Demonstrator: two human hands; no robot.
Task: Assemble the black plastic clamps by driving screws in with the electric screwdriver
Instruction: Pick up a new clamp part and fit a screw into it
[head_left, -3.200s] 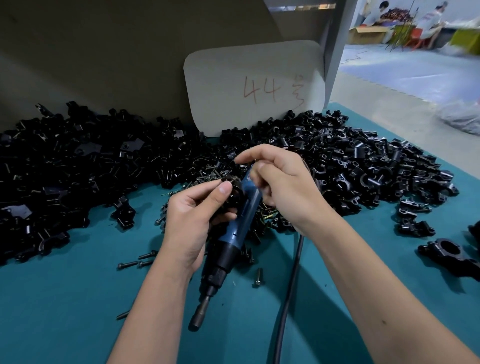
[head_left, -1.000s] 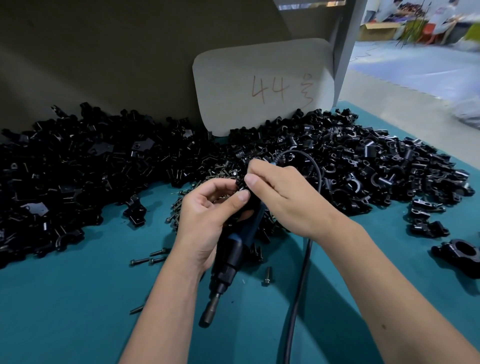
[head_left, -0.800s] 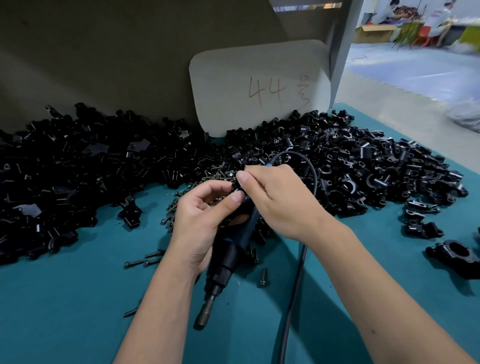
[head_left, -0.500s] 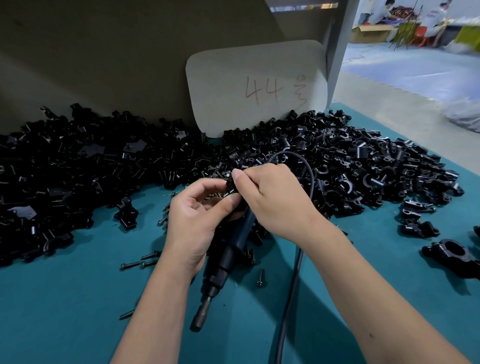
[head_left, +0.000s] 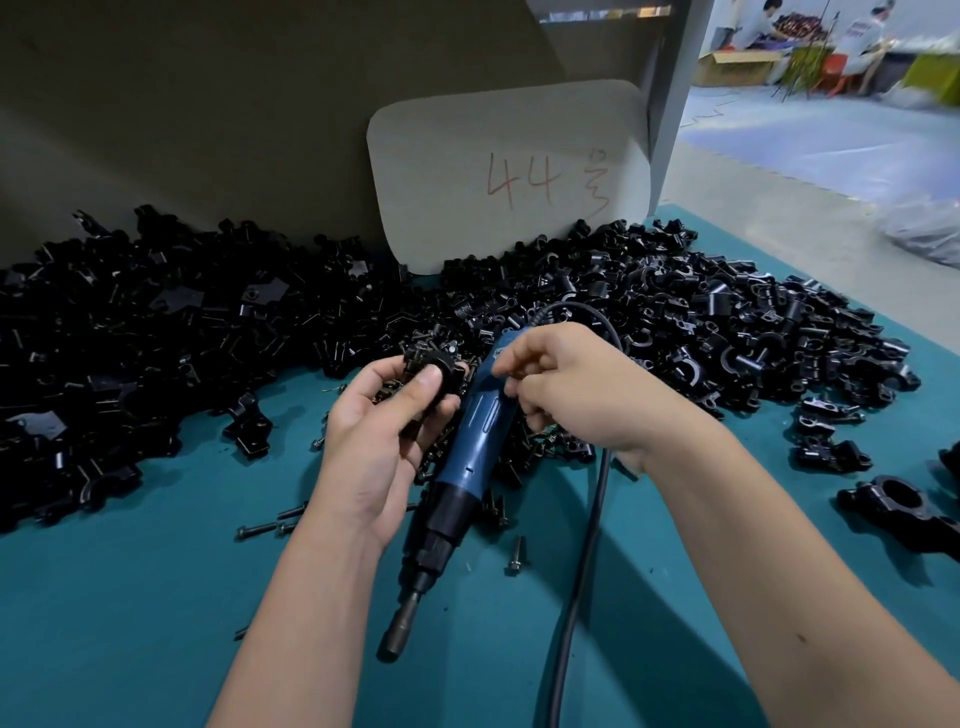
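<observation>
Black plastic filled the left hand: its thumb and fingers were curled round a clamp, raised just clear of the loose screws heaped behind it. The right hand had its fingers curled over the upper body of the blue electric screwdriver; whether the fingertips also pinched a screw could not be told. The driver lay tilted between the two hands, its bit holder pointing down toward the person and hanging above the teal mat, while its cord looped back over the wrist. Piles of clamp parts lay on both sides, and a card marked 44 leaned behind them.

The step in hand appeared to be seating a screw in the held clamp, before any driving. The next move would call for turning the driver so its bit met the screw head squarely, with the clamp held steady.
</observation>
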